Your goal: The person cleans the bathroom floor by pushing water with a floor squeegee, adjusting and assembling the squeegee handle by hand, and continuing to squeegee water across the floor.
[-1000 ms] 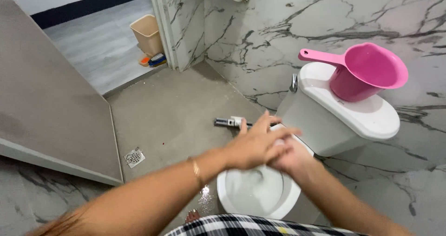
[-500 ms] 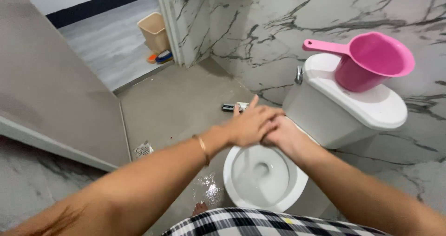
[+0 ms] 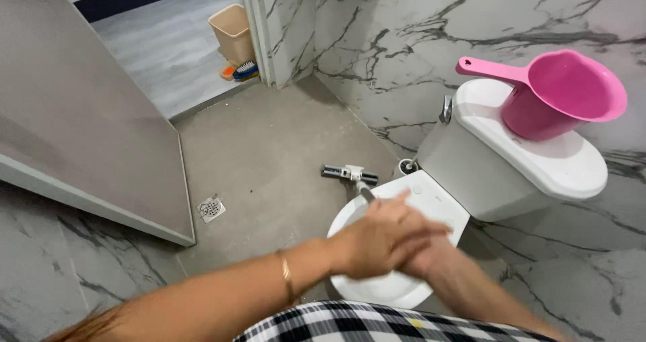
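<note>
Compared with half a second ago: both hands sit lower and nearer the body, now over the front half of the toilet bowl [image 3: 377, 289] rather than above its back rim. The bidet sprayer [image 3: 348, 174] on the floor, earlier partly hidden behind the fingers, shows in full. View has shifted slightly; the pink dipper [image 3: 564, 93] and cistern [image 3: 531, 160] lie further right.

Hands: left hand [image 3: 380, 237] lies flat across the right hand [image 3: 427, 251], fingers loosely extended, palm pressed on the other hand's back. Right hand mostly covered; cannot tell whether it is clenched or holding anything. No object seen in either hand. Thin bracelet [image 3: 286, 278] on the left wrist. Both hands hang above the bowl, apart from its rim as far as the view shows.

Containers:
- Toilet bowl: white, open, interior largely hidden by the hands; contents cannot be told.
- Pink dipper: upright on the cistern lid, handle pointing left; inside looks empty.
- Beige bin [image 3: 233, 32]: stands beyond the doorway; contents not visible. Brushes [image 3: 242, 71] lie on the floor just beside it.

Floor drain [image 3: 210, 209] left of the bowl, near the door [image 3: 87, 126] edge.
</note>
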